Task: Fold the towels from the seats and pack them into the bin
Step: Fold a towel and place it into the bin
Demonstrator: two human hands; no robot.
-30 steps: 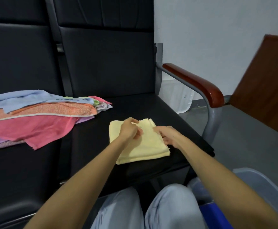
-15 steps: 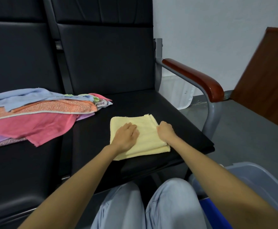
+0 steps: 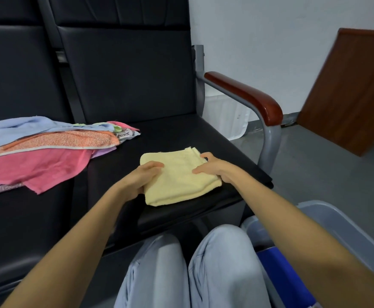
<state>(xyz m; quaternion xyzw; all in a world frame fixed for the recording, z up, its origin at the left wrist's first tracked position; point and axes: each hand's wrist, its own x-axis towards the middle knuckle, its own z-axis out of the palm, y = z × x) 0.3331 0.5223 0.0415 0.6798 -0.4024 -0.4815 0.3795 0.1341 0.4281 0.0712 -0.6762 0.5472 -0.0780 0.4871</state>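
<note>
A folded pale yellow towel (image 3: 179,178) lies near the front of the right black seat (image 3: 181,138). My left hand (image 3: 142,177) grips its left edge, thumb on top and fingers beneath. My right hand (image 3: 212,166) holds the right edge the same way, fingers spread over the top. A heap of unfolded towels (image 3: 44,150), blue, orange, pink and purple, covers the left seat. The grey bin (image 3: 341,230) stands at the lower right beside my knees, with something blue (image 3: 281,278) inside it.
A red-brown armrest (image 3: 248,94) on a grey metal frame bounds the right seat. A brown wooden board (image 3: 350,90) stands further right against the white wall. My legs in light jeans (image 3: 190,270) sit below the seat front. Grey floor lies to the right.
My hands went from pressing flat on the yellow towel to gripping its left and right edges. The towel's near edge has lifted slightly off the seat.
</note>
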